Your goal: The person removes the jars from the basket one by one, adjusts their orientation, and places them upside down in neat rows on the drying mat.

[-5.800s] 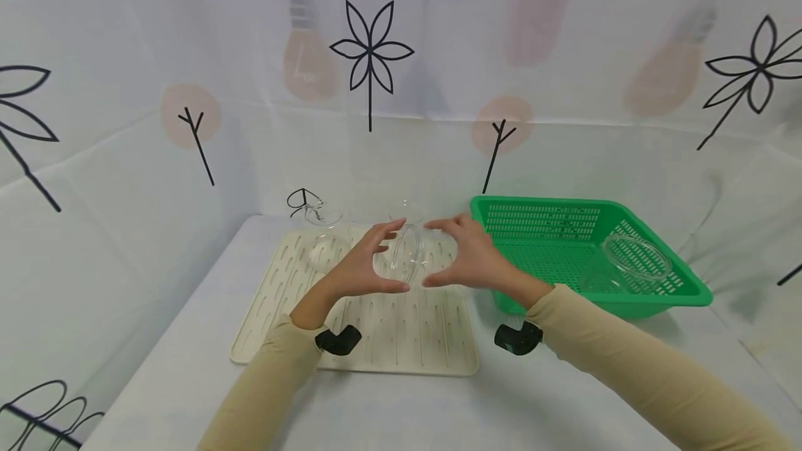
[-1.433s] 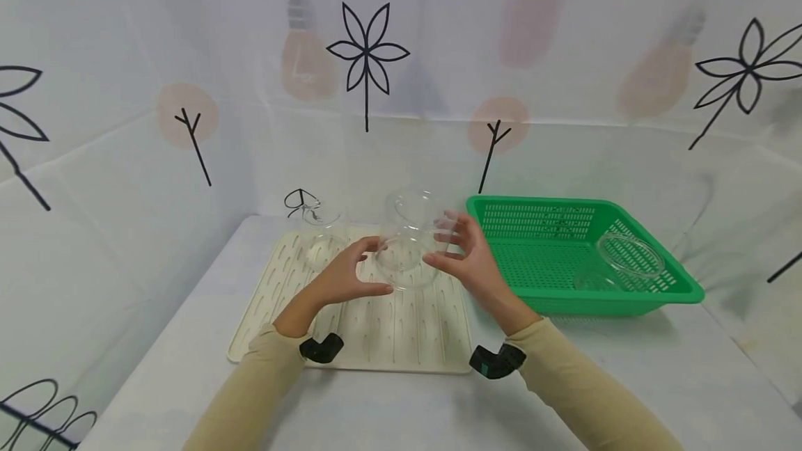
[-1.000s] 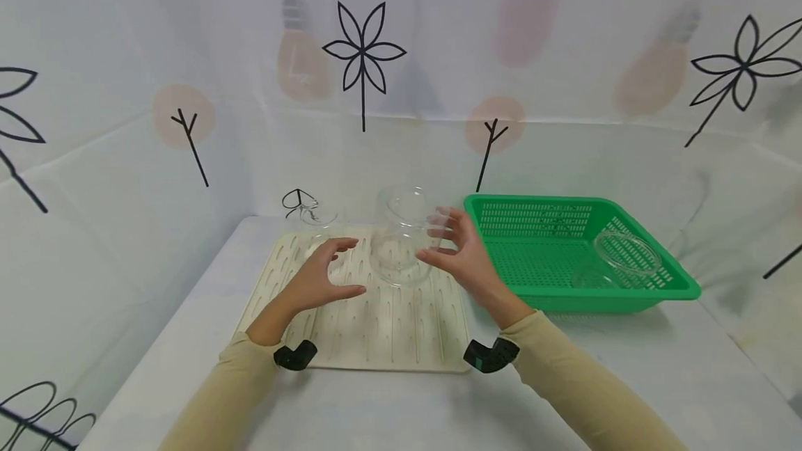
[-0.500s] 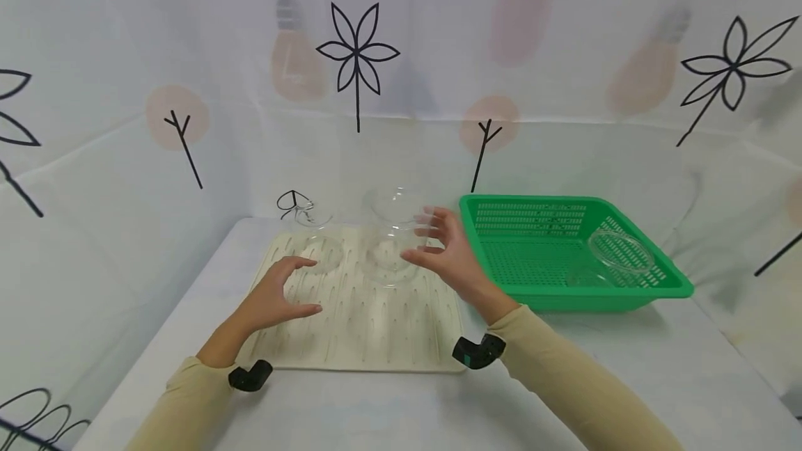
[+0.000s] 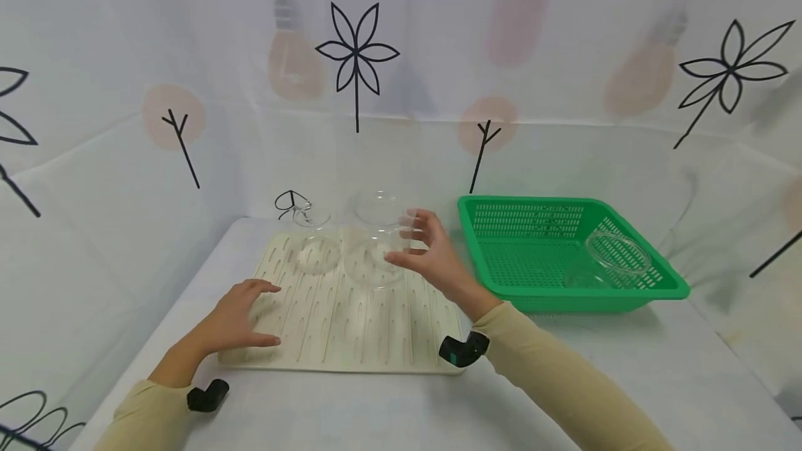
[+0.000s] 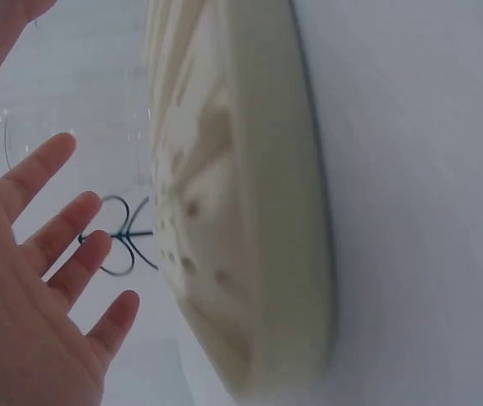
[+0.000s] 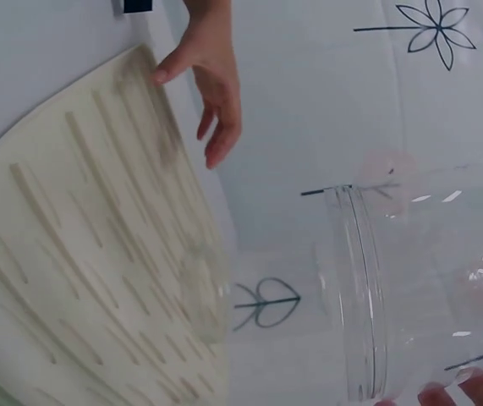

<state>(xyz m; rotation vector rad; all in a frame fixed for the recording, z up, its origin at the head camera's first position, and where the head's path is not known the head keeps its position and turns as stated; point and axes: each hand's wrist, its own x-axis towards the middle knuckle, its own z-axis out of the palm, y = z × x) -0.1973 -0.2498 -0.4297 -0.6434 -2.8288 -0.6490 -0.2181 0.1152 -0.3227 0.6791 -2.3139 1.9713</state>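
My right hand (image 5: 435,259) grips a clear, see-through jar-like container (image 5: 378,228) from its right side, thumb in front and fingers behind. In the right wrist view, that jar-like container (image 7: 436,271) has its thick rim towards the cream ridged mat (image 7: 80,220), with a gap between them; only fingertips (image 7: 482,391) of my right hand show. My left hand (image 5: 228,322) holds nothing and hovers over the front left of the mat (image 5: 376,353), its fingers spread in the left wrist view. A smaller clear container (image 5: 317,256) stands at the mat's back left.
A green slotted basket (image 5: 529,292) sits on the table to the right. Inside it, at the right end, lies another clear round container (image 5: 617,254). A patterned white cloth (image 5: 401,159) hangs behind the table (image 5: 388,416).
Both hands were at the jar-like container. My left hand has let go of it and moved left and towards me. My right hand has carried it slightly left over the mat.
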